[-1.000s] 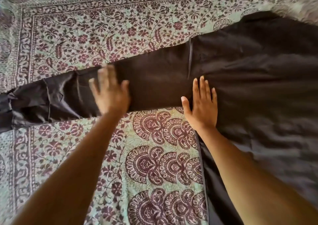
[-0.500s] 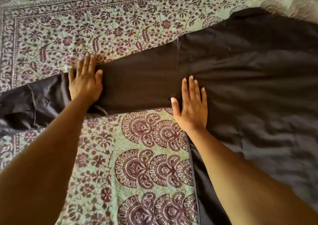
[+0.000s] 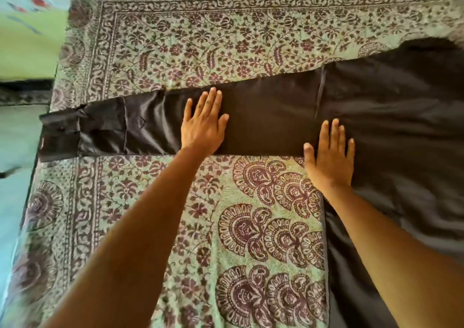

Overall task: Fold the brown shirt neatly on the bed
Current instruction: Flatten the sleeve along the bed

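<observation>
The dark brown shirt (image 3: 391,127) lies flat on the bed, its body filling the right side. One long sleeve (image 3: 266,122) stretches left across the bed, and its cuff (image 3: 60,137) reaches the left edge. My left hand (image 3: 204,124) presses flat on the middle of the sleeve, fingers straight. My right hand (image 3: 329,157) rests flat where the sleeve joins the body, near the armpit seam, fingers spread.
The bed carries a green bedspread (image 3: 200,44) printed with maroon flowers and paisley. Its left edge (image 3: 32,182) drops to a pale blue floor. A green cloth with red flowers (image 3: 30,26) lies at the top left.
My left hand has slid along the sleeve, smoothing it, and the sleeve now lies flatter and straighter. The view has shifted so that the cuff and the bed's left edge show. My right hand stays at the shoulder.
</observation>
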